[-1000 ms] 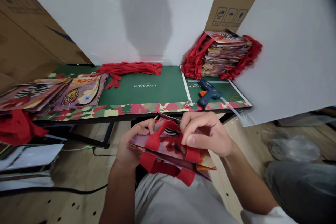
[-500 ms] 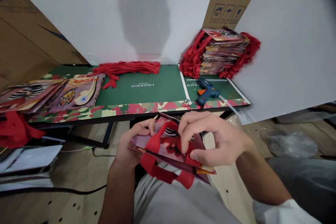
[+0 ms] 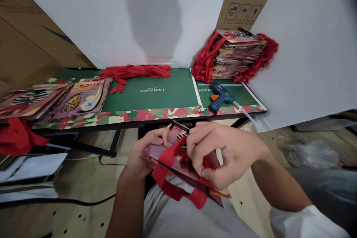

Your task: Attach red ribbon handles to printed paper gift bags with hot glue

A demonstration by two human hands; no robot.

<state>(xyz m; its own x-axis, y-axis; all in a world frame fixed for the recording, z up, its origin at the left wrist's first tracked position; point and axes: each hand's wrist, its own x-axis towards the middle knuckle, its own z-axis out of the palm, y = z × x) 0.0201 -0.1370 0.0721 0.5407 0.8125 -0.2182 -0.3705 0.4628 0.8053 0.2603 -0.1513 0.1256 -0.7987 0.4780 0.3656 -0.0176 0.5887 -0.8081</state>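
Observation:
Above my lap, a printed paper bag [image 3: 153,151] with purple, striped and red artwork lies tilted in my hands. My left hand [image 3: 141,152] is closed on its left side, thumb on top. A red ribbon handle [image 3: 169,155] arches over the upper face. My right hand [image 3: 227,150] is closed in a pinch on this ribbon near the bag's right side; the fingertips partly cover the spot. From the bag's open edge hangs a second red ribbon loop [image 3: 178,192], touched by neither hand.
A blue glue gun [image 3: 220,96] lies on the green table [image 3: 131,98]. Behind it stands a tall stack of ribboned bags [image 3: 240,59]. Red ribbons [image 3: 136,71] lie at the back. Flat printed bags [image 3: 83,98] are at the left, with cardboard and white panels around.
My right hand has turned slightly and its fingers have closed further at the ribbon. The upper ribbon is drawn towards it, and the bag has tilted and shifted slightly right.

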